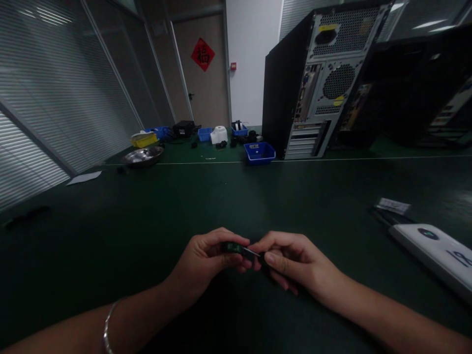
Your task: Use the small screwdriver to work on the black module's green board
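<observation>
My left hand point(206, 258) pinches a small dark part point(231, 246) with a faint green face, held just above the green table mat. My right hand point(291, 260) meets it from the right, with a thin metal tool point(251, 252) between thumb and forefinger. The tool's tip touches the right end of the small part. Both hands sit close together at the table's near middle. A silver bracelet point(107, 327) circles my left wrist.
A white flat device point(435, 253) lies at the right edge, with a small label point(393, 205) behind it. Black computer towers point(317, 83) stand at the back right. Blue bins point(259, 152), a steel bowl point(143, 156) and a yellow tray point(143, 140) sit far back.
</observation>
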{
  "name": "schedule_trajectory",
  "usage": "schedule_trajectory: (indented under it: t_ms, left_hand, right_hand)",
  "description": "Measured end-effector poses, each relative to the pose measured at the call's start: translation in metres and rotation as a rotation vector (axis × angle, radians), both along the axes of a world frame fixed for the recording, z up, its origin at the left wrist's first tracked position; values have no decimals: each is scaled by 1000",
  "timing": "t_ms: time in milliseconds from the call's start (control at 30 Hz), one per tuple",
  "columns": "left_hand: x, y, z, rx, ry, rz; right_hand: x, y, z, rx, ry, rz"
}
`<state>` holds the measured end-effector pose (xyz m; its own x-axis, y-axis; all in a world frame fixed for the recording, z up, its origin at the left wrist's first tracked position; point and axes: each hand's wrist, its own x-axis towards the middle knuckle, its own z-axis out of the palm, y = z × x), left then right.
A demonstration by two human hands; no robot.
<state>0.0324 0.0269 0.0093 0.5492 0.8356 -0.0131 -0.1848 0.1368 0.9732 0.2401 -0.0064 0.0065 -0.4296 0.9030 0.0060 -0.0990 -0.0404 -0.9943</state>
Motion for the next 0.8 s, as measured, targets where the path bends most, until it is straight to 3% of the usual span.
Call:
schedule_trajectory:
  t_ms: [233,400,600,800]
  left_hand:
    - [1,-1,5,-9,36,17]
    - [-2,4,4,29,98,107]
    - [-1,9,-4,-117,-130,114]
    - [-3,7,-5,-86,-119,107]
  right_hand:
    - [0,-1,1,11,-4,-15]
    - [-3,3,-1,11,-18,-30]
    - [-3,4,-2,42,-69,-48]
    - [-7,-4,7,87,-179,-115]
